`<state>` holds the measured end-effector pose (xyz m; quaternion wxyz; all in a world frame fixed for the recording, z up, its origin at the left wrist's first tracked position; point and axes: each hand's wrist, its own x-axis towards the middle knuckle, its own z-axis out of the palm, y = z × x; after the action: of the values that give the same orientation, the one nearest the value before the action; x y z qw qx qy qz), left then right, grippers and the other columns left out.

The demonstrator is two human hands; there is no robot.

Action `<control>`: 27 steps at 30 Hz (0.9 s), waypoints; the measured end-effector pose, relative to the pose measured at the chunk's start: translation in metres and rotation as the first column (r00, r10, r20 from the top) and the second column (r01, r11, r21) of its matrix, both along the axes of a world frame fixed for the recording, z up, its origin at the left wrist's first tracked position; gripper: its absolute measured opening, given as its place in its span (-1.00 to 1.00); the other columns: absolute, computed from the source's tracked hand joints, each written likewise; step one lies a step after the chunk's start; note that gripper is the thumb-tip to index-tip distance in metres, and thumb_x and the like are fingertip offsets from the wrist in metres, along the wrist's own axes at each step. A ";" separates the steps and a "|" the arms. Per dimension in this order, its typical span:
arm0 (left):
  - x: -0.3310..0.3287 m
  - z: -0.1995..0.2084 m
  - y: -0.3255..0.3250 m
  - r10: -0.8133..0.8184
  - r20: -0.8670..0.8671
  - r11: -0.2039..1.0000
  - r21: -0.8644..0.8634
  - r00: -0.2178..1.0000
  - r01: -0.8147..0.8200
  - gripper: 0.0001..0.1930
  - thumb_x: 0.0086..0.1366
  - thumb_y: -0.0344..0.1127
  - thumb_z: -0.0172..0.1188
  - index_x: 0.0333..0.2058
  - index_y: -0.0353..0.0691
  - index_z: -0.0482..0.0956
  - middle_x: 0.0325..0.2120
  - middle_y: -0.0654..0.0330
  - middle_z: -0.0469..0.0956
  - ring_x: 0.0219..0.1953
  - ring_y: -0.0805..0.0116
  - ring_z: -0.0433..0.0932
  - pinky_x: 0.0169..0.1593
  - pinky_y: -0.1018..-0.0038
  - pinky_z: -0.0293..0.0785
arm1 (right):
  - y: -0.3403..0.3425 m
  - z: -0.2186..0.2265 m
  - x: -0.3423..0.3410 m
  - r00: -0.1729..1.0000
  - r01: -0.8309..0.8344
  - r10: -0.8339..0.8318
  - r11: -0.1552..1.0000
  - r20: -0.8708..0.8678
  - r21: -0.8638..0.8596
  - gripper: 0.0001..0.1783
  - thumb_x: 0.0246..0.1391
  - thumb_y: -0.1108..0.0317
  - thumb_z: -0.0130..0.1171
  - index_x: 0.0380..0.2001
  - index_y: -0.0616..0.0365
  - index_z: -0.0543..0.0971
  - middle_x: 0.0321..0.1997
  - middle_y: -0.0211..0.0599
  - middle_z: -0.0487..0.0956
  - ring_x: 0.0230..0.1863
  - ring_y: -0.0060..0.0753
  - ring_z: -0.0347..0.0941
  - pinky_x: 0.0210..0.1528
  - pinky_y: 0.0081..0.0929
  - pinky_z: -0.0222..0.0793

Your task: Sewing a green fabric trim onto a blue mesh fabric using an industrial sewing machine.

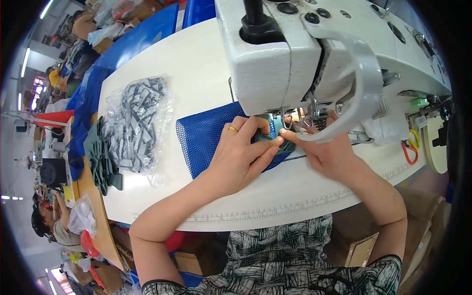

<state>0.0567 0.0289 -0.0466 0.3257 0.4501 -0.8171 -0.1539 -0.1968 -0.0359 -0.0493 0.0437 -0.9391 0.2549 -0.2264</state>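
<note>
Under the head of a white sewing machine (268, 73) lies a piece of blue mesh fabric (204, 135). A dark green fabric piece (285, 146) sits on its right part, beside the presser foot. My left hand (241, 150), with a ring on one finger, pinches the green fabric between thumb and fingers. Close to the needle area, my right hand (327, 150) reaches in from the right, its index finger stretched onto the green fabric near the left thumb. The machine's curved white guard hides part of the right hand, and its other fingers are mostly covered.
A clear plastic bag of small grey pieces (140, 125) lies left on the white table, with stacked dark green fabric pieces (98, 152) at its edge. Red-and-yellow-handled scissors (412, 147) lie at the right. A person (56, 221) sits at the far left.
</note>
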 end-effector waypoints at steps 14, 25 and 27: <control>-0.001 -0.003 0.001 0.069 -0.006 0.998 0.006 0.998 -0.069 -0.83 0.39 -0.33 0.32 -0.13 -0.25 0.77 -0.14 0.17 0.51 -0.10 0.18 0.43 -0.02 0.27 0.29 | 0.005 0.001 0.003 0.999 -0.007 0.010 0.998 -0.049 0.060 -0.37 -0.06 0.46 0.30 0.13 -0.36 0.75 -0.19 -0.15 0.56 0.07 0.04 0.44 0.09 -0.08 0.42; 0.000 0.005 -0.006 0.097 0.030 0.995 0.033 0.995 -0.098 -0.83 0.39 -0.31 0.33 -0.20 -0.28 0.79 -0.07 0.11 0.51 0.04 0.12 0.44 0.05 0.24 0.29 | 0.003 0.001 0.003 0.999 0.004 -0.007 0.998 0.045 0.068 -0.41 -0.07 0.53 0.27 0.07 -0.22 0.75 -0.21 -0.28 0.51 0.02 -0.10 0.44 0.01 -0.15 0.41; 0.001 0.004 -0.008 0.106 0.032 0.994 0.034 0.994 -0.107 -0.83 0.39 -0.31 0.33 -0.20 -0.28 0.79 -0.06 0.11 0.51 0.06 0.11 0.44 0.06 0.23 0.29 | 0.003 0.002 0.004 0.998 0.005 -0.008 0.998 0.054 0.056 -0.41 -0.07 0.54 0.26 0.07 -0.20 0.74 -0.21 -0.29 0.51 0.02 -0.10 0.45 0.01 -0.15 0.41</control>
<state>0.0576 0.0212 -0.0422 0.3130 0.5011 -0.7938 -0.1441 -0.1927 -0.0334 -0.0475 0.0763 -0.9301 0.2630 -0.2448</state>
